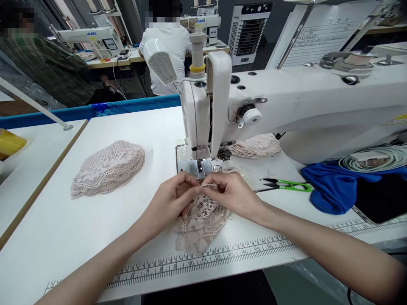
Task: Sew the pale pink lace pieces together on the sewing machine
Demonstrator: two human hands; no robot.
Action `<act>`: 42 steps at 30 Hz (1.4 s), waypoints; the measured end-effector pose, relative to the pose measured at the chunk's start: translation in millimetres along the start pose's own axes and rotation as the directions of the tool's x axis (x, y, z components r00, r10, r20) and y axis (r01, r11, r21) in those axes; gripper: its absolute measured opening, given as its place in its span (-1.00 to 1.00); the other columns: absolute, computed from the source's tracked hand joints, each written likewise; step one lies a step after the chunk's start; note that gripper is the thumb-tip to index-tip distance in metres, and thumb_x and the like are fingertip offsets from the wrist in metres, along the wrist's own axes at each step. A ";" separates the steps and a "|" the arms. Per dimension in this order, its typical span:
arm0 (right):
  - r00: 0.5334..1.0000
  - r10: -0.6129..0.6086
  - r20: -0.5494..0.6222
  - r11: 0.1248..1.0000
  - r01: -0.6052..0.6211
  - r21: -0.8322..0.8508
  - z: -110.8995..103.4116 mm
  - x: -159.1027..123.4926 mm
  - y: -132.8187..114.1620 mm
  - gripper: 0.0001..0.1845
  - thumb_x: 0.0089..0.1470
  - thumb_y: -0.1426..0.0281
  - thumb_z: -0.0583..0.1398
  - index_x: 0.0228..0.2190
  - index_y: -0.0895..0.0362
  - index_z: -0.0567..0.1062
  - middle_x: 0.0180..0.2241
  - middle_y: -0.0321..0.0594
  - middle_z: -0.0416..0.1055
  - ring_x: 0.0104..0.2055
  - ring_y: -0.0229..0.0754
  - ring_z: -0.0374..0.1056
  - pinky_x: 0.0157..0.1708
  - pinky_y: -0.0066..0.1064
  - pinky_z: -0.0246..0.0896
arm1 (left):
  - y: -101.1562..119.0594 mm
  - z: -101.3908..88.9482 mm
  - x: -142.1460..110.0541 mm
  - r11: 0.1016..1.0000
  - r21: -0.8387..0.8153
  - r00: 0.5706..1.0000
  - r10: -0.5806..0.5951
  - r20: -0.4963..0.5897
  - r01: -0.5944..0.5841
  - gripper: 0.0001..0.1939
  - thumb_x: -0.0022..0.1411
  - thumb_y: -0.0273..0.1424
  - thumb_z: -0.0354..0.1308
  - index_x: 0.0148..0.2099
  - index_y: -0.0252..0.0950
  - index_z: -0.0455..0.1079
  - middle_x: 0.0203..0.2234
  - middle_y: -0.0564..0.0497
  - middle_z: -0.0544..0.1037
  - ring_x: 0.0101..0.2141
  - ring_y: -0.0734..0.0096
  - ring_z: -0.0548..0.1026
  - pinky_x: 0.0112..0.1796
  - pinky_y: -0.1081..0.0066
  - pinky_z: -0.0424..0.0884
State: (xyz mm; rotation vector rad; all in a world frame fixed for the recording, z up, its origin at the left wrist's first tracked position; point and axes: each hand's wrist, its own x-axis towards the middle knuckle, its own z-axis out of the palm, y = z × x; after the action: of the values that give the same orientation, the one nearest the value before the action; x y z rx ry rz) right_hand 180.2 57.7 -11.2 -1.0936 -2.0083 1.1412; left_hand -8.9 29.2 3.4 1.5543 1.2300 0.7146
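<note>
Both hands meet just in front of the sewing machine [219, 106], pinching the upper edge of a beige lace piece [203, 224]. My left hand [174, 195] has thumb and forefinger closed on the lace, and my right hand [230, 192] grips it from the other side, the fingertips nearly touching. The rest of the lace hangs down over the white table [152, 228] toward the printed ruler. Right behind the fingers are the needle and presser foot [200, 166] over the metal plate. The fingers hide the pinched edge.
A stack of lace pieces [108, 169] lies to the left, another pile [257, 146] behind the machine head. Green thread snips [292, 185], a blue cloth [337, 186] and a dark flat object [381, 197] lie at right. Two people sit near other machines beyond.
</note>
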 end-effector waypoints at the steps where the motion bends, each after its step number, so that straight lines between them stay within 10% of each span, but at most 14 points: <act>1: 1.000 0.003 -0.006 1.000 -0.003 -0.019 0.5 -0.3 0.0 -0.81 0.15 0.32 0.19 -0.45 0.14 0.49 -0.58 -0.39 0.33 -0.59 -0.39 0.11 -0.60 -0.51 -0.05 | 0.3 1.0 -0.6 0.998 0.054 1.000 0.014 -0.016 -0.013 -0.83 0.21 -0.26 0.17 -0.23 -0.22 0.31 -0.74 0.23 0.30 -0.71 0.56 0.28 -0.69 0.54 0.18; 11: 0.996 -0.084 -0.020 0.994 0.082 -0.069 0.6 -5.2 2.5 -0.90 0.17 0.37 0.18 -0.25 0.11 0.43 -0.55 -0.43 0.34 -0.61 -0.40 0.17 -0.62 -0.53 0.01 | -4.7 -1.7 -4.0 0.970 0.187 0.964 0.191 -0.185 -0.156 -0.94 0.20 -0.44 0.18 -0.33 -0.25 0.36 -0.49 0.08 0.56 -0.45 0.46 0.55 -0.45 0.48 0.49; 20: 0.914 -0.401 -0.058 0.895 0.377 -0.237 2.5 -9.5 8.9 -0.80 0.16 0.54 0.08 -0.15 0.14 0.33 -0.52 -0.43 0.34 -0.65 -0.43 0.10 -0.65 -0.56 0.02 | -18.2 2.1 -3.8 0.506 0.741 0.689 0.720 -0.081 -0.442 -0.92 0.27 -0.57 0.06 -0.26 -0.29 0.29 -0.44 0.08 0.48 -0.52 0.59 0.41 -0.58 0.57 0.26; 29: 0.857 -0.515 -0.028 0.811 0.477 -0.338 2.7 -10.8 14.6 -0.85 0.19 0.54 0.06 -0.18 0.14 0.27 -0.40 -0.30 0.42 -0.61 -0.43 0.18 -0.62 -0.56 0.07 | -24.3 1.1 -2.1 0.528 0.710 0.692 0.717 -0.078 -0.467 -0.92 0.26 -0.57 0.08 -0.24 -0.30 0.29 -0.47 0.10 0.45 -0.51 0.57 0.41 -0.54 0.55 0.29; 42: 0.897 -0.441 -0.045 0.859 0.406 -0.312 2.7 -10.3 13.4 -0.85 0.18 0.52 0.07 -0.18 0.14 0.27 -0.54 -0.43 0.30 -0.64 -0.43 0.10 -0.65 -0.57 -0.04 | -24.4 -0.4 -3.4 0.513 0.719 0.683 0.727 -0.073 -0.468 -0.92 0.27 -0.56 0.08 -0.25 -0.30 0.28 -0.49 0.12 0.41 -0.54 0.61 0.34 -0.55 0.56 0.23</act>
State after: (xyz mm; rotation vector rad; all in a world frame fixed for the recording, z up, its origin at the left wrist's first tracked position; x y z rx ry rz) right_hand 188.1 51.6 -25.1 -0.7657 -2.2260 0.5492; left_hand -19.0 26.1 -18.9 2.6374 1.2561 1.1565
